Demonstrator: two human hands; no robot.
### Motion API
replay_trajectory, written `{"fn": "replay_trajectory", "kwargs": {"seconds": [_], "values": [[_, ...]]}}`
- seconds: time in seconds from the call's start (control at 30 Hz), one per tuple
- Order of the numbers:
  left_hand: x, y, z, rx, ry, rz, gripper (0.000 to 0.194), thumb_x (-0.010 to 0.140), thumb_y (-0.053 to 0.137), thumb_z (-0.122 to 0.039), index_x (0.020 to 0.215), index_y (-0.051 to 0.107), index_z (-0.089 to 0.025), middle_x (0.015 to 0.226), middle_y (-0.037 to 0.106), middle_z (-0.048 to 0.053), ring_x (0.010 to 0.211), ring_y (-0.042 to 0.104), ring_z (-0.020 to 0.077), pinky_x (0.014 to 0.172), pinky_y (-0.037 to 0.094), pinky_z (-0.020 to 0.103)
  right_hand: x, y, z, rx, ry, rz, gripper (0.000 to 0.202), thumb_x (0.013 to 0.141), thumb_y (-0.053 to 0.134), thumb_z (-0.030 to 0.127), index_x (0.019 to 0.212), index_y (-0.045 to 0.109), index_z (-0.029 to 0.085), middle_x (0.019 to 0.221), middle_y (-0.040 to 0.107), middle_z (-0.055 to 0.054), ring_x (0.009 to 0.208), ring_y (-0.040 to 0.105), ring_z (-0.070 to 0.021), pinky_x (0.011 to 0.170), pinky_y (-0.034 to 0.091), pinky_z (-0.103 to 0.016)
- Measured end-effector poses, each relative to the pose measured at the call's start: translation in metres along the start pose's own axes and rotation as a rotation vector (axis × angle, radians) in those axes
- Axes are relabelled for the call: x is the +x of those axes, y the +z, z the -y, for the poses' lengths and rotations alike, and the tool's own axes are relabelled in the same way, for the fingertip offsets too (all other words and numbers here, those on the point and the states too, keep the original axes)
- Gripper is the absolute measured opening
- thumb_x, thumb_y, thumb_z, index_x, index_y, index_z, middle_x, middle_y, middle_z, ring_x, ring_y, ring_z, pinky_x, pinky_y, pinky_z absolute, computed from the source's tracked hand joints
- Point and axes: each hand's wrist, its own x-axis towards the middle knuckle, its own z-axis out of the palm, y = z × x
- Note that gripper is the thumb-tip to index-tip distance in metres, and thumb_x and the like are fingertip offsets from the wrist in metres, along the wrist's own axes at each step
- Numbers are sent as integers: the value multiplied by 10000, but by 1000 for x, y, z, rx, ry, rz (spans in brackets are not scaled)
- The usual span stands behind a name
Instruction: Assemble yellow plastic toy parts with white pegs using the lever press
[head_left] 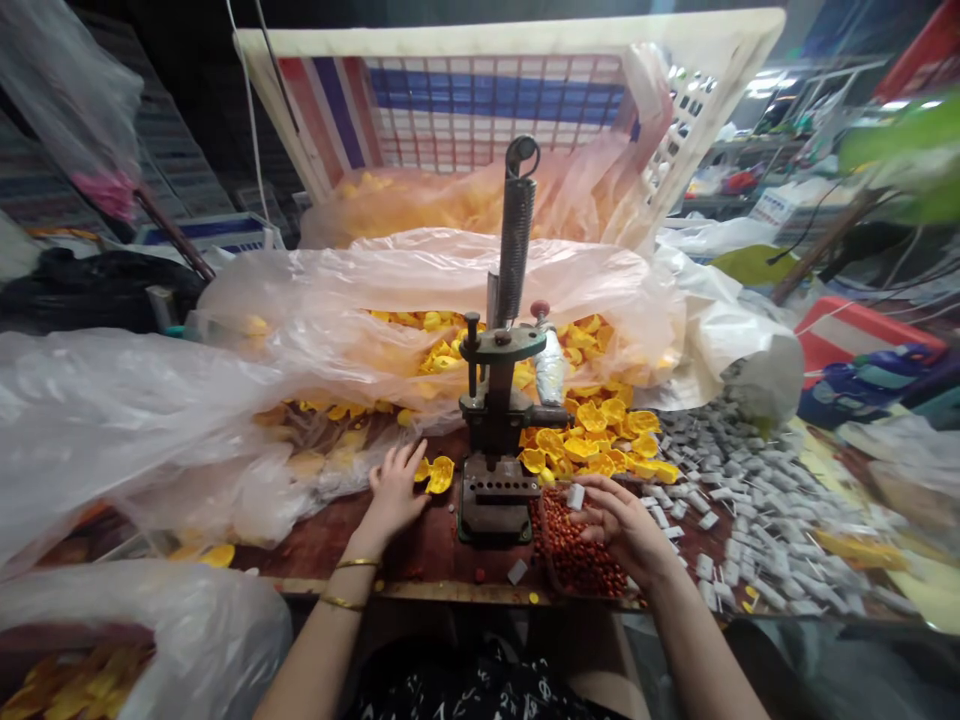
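Across a dark red worktop [431, 545] with a pale, worn front edge, things crowded in from every side, and a dark hand press [493, 400] stood upright in the middle, its coiled spring rising in front of a white crate [450, 40]. Left of its base, the left hand [397, 490] had its fingers loosely spread beside a yellow shell [440, 476]; whether it gripped anything I could not tell. Right of the base, the right hand [611, 515] pinched a small grey block [576, 497] above a bed of red beads [581, 560]. More grey blocks [772, 520] lay strewn over the right side, while yellow shells [600, 440] were piled behind the press, below a pinkish plastic bag [420, 255]. Translucent sheeting [112, 400] draped the left side. Beyond, the room was dark at left, brighter and cluttered at right
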Motion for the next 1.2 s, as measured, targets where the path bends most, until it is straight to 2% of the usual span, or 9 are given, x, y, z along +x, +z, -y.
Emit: {"fn": "replay_trajectory", "kwargs": {"seconds": [0.1, 0.23, 0.37, 0.47, 0.57, 0.73, 0.9, 1.03, 1.2], "values": [[-4, -3, 1, -142, 12, 33, 571, 680, 637, -184, 1236, 509, -214, 1175, 566, 112, 1168, 470, 311, 1003, 289, 522, -2, 7, -3, -39, -28, 26, 392, 615, 799, 310, 955, 643, 194, 829, 663, -17, 652, 643, -125, 504, 521, -198], [-19, -10, -22, -509, 77, 2, 523, 651, 647, -201, 1148, 484, -189, 1117, 498, 77, 1036, 529, 224, 911, 440, 377, -4, 38, -19, -267, -176, 114, 329, 633, 776, 261, 927, 653, 177, 866, 676, -41, 741, 634, -146, 635, 528, -237], [-35, -33, -53, -814, 98, 237, 532, 648, 602, -128, 1148, 441, -209, 1143, 476, 71, 996, 534, 199, 785, 498, 309, -4, 69, -41, -586, -575, 179, 104, 749, 600, 150, 833, 654, 178, 858, 640, -49, 801, 620, -160, 703, 515, -259], [-41, -52, -67, -914, 87, 399, 551, 627, 574, -81, 1137, 420, -219, 1100, 476, 43, 966, 530, 182, 742, 499, 277, -2, 79, -51, -877, -906, 216, 256, 776, 478, 55, 876, 670, 193, 934, 590, -72, 868, 593, -159, 718, 503, -246], [-42, -62, -73, -904, 97, 425, 552, 597, 573, -59, 1105, 421, -215, 1021, 483, 12, 922, 521, 165, 732, 485, 258, -2, 81, -55, -1127, -1046, 304, 238, 797, 529, 77, 948, 663, 202, 987, 589, -89, 878, 581, -168, 728, 502, -253], [-42, -62, -70, -950, 106, 452, 549, 609, 601, -73, 1113, 425, -204, 970, 521, 18, 881, 538, 173, 713, 473, 248, -7, 82, -63, -1312, -1078, 267, 207, 763, 643, 125, 953, 663, 204, 986, 615, -106, 863, 586, -200, 733, 514, -311], [-44, -56, -66, -1196, 45, 456, 611, 589, 692, -130, 1149, 461, -207, 1025, 580, 51, 951, 572, 221, 806, 475, 308, -12, 85, -68, -1023, -942, 261, 317, 754, 626, 92, 1017, 668, 263, 1273, 457, -92, 1089, 543, -215, 859, 506, -332], [-57, -35, -77, -1398, -16, 265, 701, 657, 717, -264, 1303, 443, -262, 1154, 559, 87, 1066, 559, 261, 887, 470, 364, -13, 88, -64, -841, -857, 235, 297, 812, 563, 100, 1039, 663, 263, 1139, 484, -75, 930, 597, -145, 800, 525, -263], [-66, -11, -85, -1137, -32, 80, 315, 720, 698, -288, 1020, 706, -190, 1009, 634, 94, 985, 601, 240, 904, 468, 352, -5, 65, -47, -997, -814, 149, 172, 794, 558, 120, 938, 622, 189, 893, 578, -54, 791, 579, -152, 688, 493, -245]]}}
